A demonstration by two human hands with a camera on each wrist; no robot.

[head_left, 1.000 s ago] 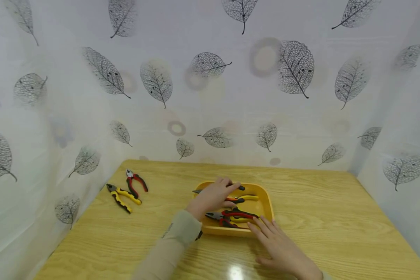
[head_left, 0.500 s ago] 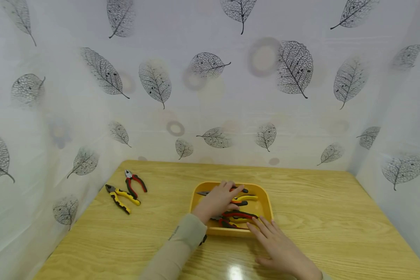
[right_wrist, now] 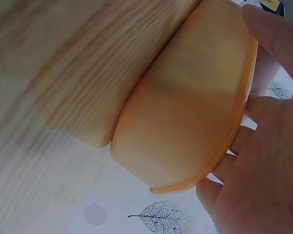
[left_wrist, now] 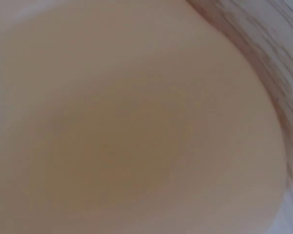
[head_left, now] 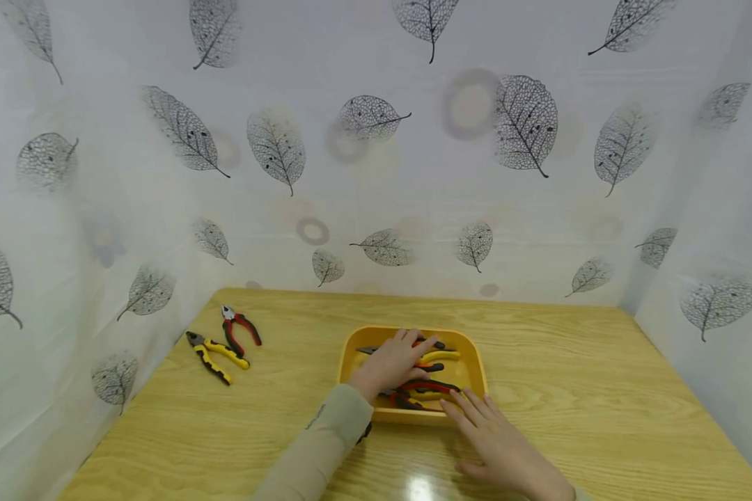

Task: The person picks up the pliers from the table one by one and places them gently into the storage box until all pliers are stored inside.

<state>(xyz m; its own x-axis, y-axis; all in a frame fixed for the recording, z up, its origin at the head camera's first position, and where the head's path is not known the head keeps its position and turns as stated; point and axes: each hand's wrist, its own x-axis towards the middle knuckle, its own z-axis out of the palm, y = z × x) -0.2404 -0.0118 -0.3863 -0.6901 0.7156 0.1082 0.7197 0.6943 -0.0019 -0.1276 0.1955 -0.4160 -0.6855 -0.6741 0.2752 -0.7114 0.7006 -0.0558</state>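
Observation:
My left hand (head_left: pixel 391 363) reaches into the yellow tray (head_left: pixel 407 417) in the head view, its fingers and thumb around long-nose pliers (head_left: pixel 367 350) with black-and-orange handles. The hand covers the middle of these pliers. Beside them shows a yellow handle (head_left: pixel 441 355) of another tool. Red-and-black pliers (head_left: pixel 435 385) lie at the tray's near side, over yellow-and-black handles. My right hand (head_left: pixel 495 442) rests its spread, straight fingertips on the tray's near right corner. In the right wrist view, those fingers (right_wrist: pixel 224 165) lie over the tray's rim. The left wrist view holds a blurred close-up of the tray's wall (left_wrist: pixel 136 122).
On the wooden table (head_left: pixel 570 390), at the far left, lie yellow-and-black pliers (head_left: pixel 216 356) and smaller red-and-black pliers (head_left: pixel 241 328), both spread. A leaf-patterned white curtain (head_left: pixel 413 188) encloses the table at the back and sides.
My left hand has shifted right and slightly nearer inside the tray, and the long-nose pliers have slid the same way with it. The right hand has stayed at the tray corner.

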